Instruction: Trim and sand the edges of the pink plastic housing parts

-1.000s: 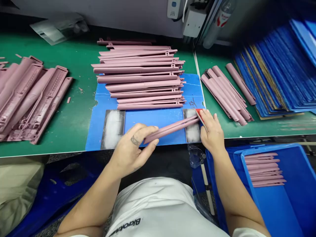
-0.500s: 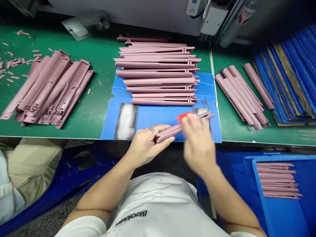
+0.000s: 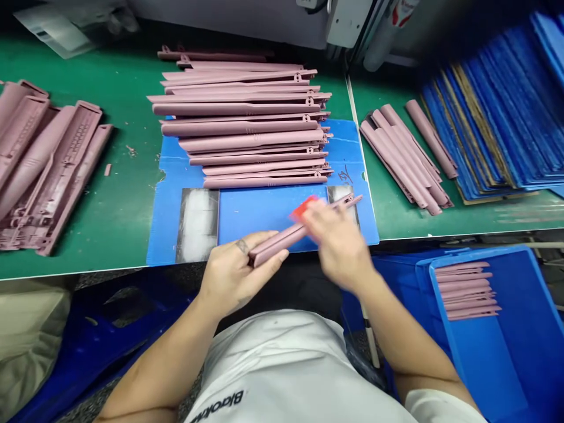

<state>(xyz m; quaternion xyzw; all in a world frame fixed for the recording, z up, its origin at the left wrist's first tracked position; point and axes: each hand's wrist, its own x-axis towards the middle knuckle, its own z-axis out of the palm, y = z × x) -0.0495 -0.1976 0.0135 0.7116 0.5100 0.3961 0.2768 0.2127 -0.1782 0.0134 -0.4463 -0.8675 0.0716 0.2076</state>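
Note:
My left hand (image 3: 235, 267) is closed round the near end of a long pink plastic housing (image 3: 282, 244), thumb below and fingers above. Its far end, with small prongs, tilts up to the right over a blue board (image 3: 259, 217). My right hand (image 3: 337, 241), blurred by motion, pinches a small flat red piece (image 3: 303, 208) against the housing's upper edge. What exactly the red piece is I cannot make out. Behind my hands, a row of pink housings (image 3: 255, 141) lies across the board.
Dusty dark patches (image 3: 198, 226) sit on the board. Loose pink housings (image 3: 53, 176) pile at left, and more pink pieces (image 3: 405, 158) lie at right beside stacked blue sheets (image 3: 489, 129). Below right, a blue bin (image 3: 489, 358) holds a stack of pink housings.
The view has swung right, so the bench things sit farther left in it. My left hand keeps its hold on the housing, and my right hand stays on it with the red piece.

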